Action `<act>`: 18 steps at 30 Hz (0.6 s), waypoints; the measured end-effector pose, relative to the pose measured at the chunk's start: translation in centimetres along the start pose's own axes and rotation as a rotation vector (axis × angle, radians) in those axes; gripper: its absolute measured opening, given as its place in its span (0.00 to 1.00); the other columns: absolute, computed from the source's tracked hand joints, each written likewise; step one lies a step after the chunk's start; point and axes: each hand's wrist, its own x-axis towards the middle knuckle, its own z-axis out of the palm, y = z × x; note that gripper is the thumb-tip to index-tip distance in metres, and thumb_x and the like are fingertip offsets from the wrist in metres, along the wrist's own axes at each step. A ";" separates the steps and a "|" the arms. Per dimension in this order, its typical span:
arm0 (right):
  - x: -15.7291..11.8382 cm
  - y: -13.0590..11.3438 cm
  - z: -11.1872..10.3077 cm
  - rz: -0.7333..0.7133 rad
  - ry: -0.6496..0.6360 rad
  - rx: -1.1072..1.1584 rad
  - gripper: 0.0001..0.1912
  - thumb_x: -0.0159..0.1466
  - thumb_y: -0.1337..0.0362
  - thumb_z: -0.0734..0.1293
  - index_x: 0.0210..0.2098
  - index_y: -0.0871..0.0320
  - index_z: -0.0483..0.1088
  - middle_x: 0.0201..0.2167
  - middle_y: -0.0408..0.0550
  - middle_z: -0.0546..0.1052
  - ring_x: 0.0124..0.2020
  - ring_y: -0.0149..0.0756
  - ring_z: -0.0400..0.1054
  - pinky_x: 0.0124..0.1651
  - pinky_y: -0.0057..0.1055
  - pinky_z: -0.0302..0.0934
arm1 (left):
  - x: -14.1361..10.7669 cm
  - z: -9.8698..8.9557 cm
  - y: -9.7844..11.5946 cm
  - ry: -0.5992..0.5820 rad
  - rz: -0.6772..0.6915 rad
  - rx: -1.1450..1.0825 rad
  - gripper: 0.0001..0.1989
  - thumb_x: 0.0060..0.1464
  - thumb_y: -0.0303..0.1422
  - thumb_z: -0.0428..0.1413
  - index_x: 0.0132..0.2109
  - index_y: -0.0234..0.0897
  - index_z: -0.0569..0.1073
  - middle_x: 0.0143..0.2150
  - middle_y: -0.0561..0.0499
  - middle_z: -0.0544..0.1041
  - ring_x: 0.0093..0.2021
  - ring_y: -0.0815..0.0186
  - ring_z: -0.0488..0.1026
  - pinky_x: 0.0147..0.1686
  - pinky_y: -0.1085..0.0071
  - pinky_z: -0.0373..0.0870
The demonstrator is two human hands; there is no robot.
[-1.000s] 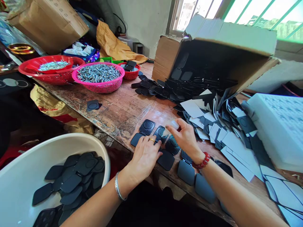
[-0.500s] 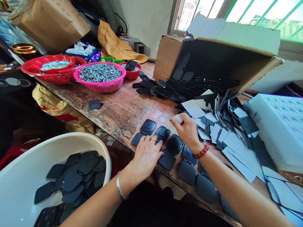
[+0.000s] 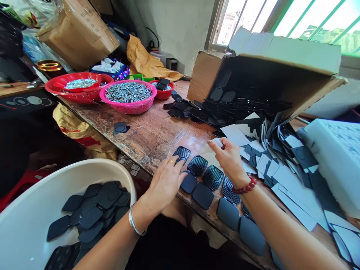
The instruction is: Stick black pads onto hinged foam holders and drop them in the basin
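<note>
A row of black hinged square cases lies unfolded along the bench edge, ridged halves away from me and smooth halves toward me. My left hand is spread over the leftmost case, fingers stretched out at its ridged half; its smooth half is hidden beneath the hand. Between thumb and fingers, my right hand pinches a small white block just above the bench, beyond the row. The right forearm covers part of the cases on the right.
A white tub of black pieces stands left. Pink and red baskets hold small metal parts. An open carton spills black pieces. Paper and black sheets lie right, beside a white foam block.
The view has shifted, so the scene sits further right and lower. My left hand has moved left along the row, uncovering the second case. The right hand still pinches the white block.
</note>
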 end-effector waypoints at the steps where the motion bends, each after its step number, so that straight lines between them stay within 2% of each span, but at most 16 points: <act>1: 0.4 0.0 0.6 -0.008 0.015 0.004 0.15 0.56 0.52 0.68 0.26 0.57 0.67 0.18 0.38 0.63 0.21 0.29 0.55 0.25 0.30 0.50 | 0.0 0.0 -0.6 -0.004 -0.021 0.010 0.17 0.61 0.32 0.58 0.56 0.33 0.72 0.59 0.37 0.73 0.61 0.53 0.68 0.60 0.55 0.66; 4: 1.3 0.4 2.5 -0.026 0.054 -0.009 0.15 0.55 0.52 0.68 0.25 0.57 0.67 0.19 0.39 0.64 0.22 0.30 0.55 0.26 0.31 0.50 | 0.0 0.1 -1.6 -0.049 -0.029 0.035 0.17 0.61 0.34 0.58 0.55 0.35 0.74 0.59 0.38 0.73 0.60 0.53 0.69 0.59 0.55 0.66; 8: 2.2 0.6 4.1 -0.049 0.079 -0.042 0.14 0.55 0.52 0.68 0.27 0.57 0.68 0.21 0.39 0.65 0.23 0.31 0.56 0.28 0.31 0.50 | -0.2 -0.3 -1.5 -0.067 -0.007 0.073 0.17 0.59 0.36 0.60 0.54 0.37 0.76 0.59 0.40 0.73 0.58 0.52 0.70 0.57 0.57 0.68; 18: 2.8 0.6 5.6 -0.104 0.069 -0.170 0.13 0.56 0.55 0.68 0.23 0.55 0.63 0.19 0.39 0.64 0.23 0.31 0.55 0.29 0.31 0.48 | 0.0 -0.8 -1.3 -0.127 -0.030 0.098 0.20 0.59 0.38 0.60 0.57 0.38 0.75 0.59 0.41 0.73 0.57 0.50 0.70 0.57 0.55 0.68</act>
